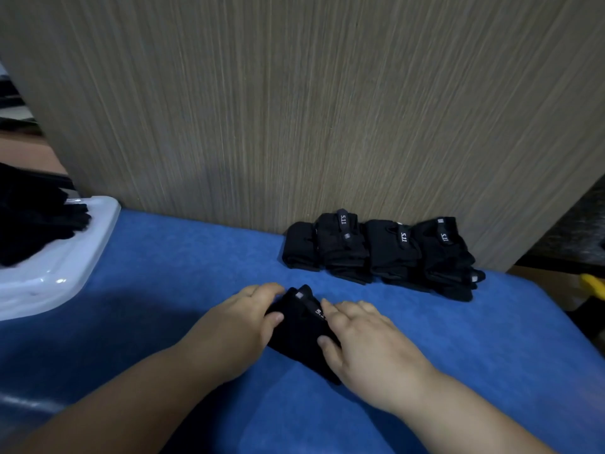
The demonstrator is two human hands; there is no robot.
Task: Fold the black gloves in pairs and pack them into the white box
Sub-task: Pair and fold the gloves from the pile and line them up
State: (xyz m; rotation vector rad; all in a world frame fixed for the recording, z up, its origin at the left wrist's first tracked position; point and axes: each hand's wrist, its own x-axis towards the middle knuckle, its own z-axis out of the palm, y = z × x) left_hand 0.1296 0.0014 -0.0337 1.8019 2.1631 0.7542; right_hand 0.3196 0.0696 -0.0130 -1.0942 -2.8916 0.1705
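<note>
Both hands are on one folded black glove pair point(296, 332), which lies on the blue tabletop point(183, 273) close in front of the person. The left hand point(242, 326) grips its left edge: the fingers curl round the far corner and the thumb lies on top of the fabric. The right hand point(363, 339) is much flatter, fingers nearly straight and slightly spread across the right side of the pair, the thumb pressing down on the cloth (a white printed label shows between the two hands). Farther back, well apart from the hands, a row of folded gloves point(379, 253) sits against the wooden panel point(294, 109), the bundles touching one another. The white box point(82, 257) stands at the left edge of the tabletop, with a heap of loose black gloves point(36, 221) in it.
</note>
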